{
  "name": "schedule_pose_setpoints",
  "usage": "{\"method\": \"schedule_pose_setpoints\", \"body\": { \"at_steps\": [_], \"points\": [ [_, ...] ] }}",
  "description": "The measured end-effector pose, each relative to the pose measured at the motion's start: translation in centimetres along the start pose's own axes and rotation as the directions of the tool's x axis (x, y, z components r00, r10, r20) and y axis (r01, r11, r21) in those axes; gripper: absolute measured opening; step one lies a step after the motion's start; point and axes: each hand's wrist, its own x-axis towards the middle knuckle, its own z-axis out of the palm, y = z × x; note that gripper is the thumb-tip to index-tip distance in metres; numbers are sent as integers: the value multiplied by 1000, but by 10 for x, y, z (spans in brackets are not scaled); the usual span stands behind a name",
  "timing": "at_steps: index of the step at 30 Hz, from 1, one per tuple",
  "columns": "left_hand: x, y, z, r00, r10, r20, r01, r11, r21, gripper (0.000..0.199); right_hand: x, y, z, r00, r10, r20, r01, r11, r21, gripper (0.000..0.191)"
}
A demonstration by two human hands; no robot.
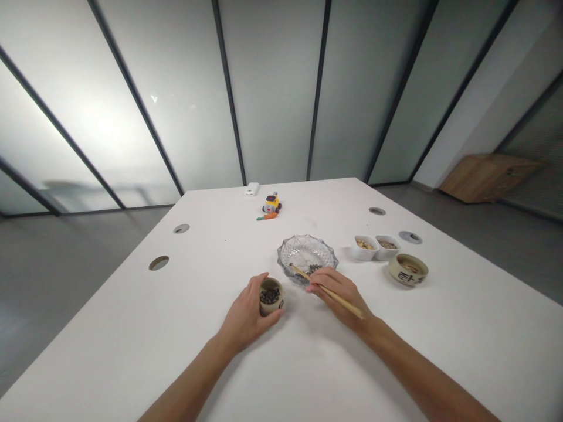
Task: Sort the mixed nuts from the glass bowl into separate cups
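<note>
My left hand is wrapped round a small beige ceramic cup that stands on the white table. Dark beans lie inside the cup. Pinched in my right hand is a pair of light wooden chopsticks, slanting down to the left. Their tips reach over the clear cut-glass bowl, near its front left inner wall. More dark round beans rest at the front of that bowl, partly hidden by my fingers. Nothing shows clearly between the chopstick tips.
Right of the glass bowl are two joined white tubs with dry contents and a larger beige ceramic bowl with dark lettering. A toy car, an orange-handled screwdriver-like toy and a white box sit farther back. Round holes pierce the table.
</note>
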Motion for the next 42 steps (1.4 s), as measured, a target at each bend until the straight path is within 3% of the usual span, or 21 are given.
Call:
{"method": "schedule_pose_setpoints", "body": {
  "at_steps": [17,32,42],
  "points": [
    [1,0,1,1000,-3,16,3,1000,5,73,5,3,4,999,-34,-24,34,999,-20,12],
    [0,-1,0,1000,-1,11,1,1000,3,73,3,8,4,995,-84,45,89,987,-136,14],
    [1,2,0,1000,-11,10,11,1000,-9,73,5,8,4,991,-134,5,133,977,-167,15]
  ]
}}
